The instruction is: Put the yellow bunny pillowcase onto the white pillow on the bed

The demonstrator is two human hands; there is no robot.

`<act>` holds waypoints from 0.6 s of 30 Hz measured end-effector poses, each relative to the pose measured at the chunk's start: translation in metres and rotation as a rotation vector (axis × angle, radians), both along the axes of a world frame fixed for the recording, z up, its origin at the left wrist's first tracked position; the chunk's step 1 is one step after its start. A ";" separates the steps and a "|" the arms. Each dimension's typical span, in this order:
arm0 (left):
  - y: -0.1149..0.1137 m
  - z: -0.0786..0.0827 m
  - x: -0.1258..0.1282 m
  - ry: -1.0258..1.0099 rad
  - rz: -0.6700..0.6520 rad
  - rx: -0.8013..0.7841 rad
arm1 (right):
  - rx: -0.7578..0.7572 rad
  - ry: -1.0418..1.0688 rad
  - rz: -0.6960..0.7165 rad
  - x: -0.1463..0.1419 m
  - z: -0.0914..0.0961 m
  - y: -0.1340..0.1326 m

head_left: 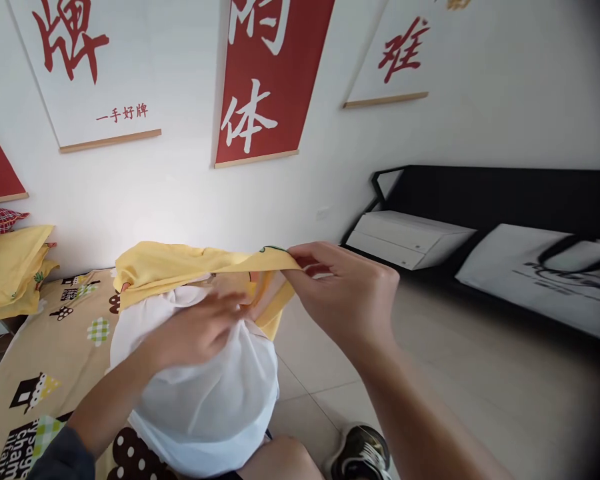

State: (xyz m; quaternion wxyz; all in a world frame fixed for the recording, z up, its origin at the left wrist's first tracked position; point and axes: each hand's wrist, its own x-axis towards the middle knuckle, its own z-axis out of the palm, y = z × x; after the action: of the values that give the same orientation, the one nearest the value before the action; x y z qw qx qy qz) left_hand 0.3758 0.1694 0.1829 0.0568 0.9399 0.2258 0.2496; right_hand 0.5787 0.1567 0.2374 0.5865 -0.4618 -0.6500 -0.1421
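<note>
Nearest, at the bottom edge, a bare knee and a black sneaker show beside a dark sleeve on the left arm. The white pillow sits upright above the knee, partly covering the printed bedsheet. The left hand lies across the pillow's upper part, hiding some of it; its fingers are blurred near the mouth of the yellow pillowcase, and I cannot tell whether they grip anything. The right hand has thumb and fingers pinched together on the pillowcase's rim, which is stretched sideways over the pillow's far end. Further left, folded yellow cloths are piled under a red plaid cloth. To the right, past the tiled floor, a black bench bears a white box and a white tote bag. Behind everything, red and white calligraphy scrolls hang on the wall
</note>
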 end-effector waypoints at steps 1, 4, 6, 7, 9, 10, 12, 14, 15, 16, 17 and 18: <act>-0.019 -0.001 -0.020 -0.027 -0.136 0.045 | -0.013 0.031 0.004 0.004 0.000 -0.002; -0.045 -0.004 -0.083 -0.488 -0.014 0.181 | -0.015 0.049 0.043 0.010 -0.003 -0.015; -0.029 -0.005 -0.115 -0.864 0.462 0.231 | 0.009 0.036 0.089 0.011 -0.007 -0.024; -0.014 -0.006 -0.126 -0.980 0.652 0.158 | 0.024 0.022 0.123 0.010 -0.010 -0.028; 0.021 -0.011 -0.139 -1.071 0.744 -0.244 | 0.026 -0.014 0.219 0.004 -0.021 -0.038; 0.036 -0.015 -0.140 -1.059 0.684 -0.475 | -0.004 -0.043 0.285 0.002 -0.028 -0.044; 0.054 -0.023 -0.136 -0.987 0.529 -0.776 | -0.153 -0.119 0.433 -0.001 -0.046 -0.056; 0.056 -0.031 -0.126 -0.947 0.466 -0.825 | -0.331 -0.157 0.525 0.006 -0.064 -0.064; 0.053 -0.033 -0.121 -0.950 0.468 -0.799 | -0.403 -0.151 0.556 0.014 -0.071 -0.065; 0.049 -0.035 -0.117 -0.958 0.470 -0.778 | -0.461 -0.139 0.586 0.025 -0.076 -0.062; 0.044 -0.036 -0.114 -0.972 0.477 -0.754 | -0.496 -0.111 0.601 0.037 -0.078 -0.056; 0.039 -0.036 -0.111 -0.990 0.486 -0.730 | -0.527 -0.102 0.623 0.049 -0.078 -0.048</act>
State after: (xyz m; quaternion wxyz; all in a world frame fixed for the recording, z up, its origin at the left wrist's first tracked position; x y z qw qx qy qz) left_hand 0.2643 0.2080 0.1470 0.4109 0.5570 0.4489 0.5652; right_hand 0.6276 0.1092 0.1592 0.4302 -0.3699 -0.8011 0.1908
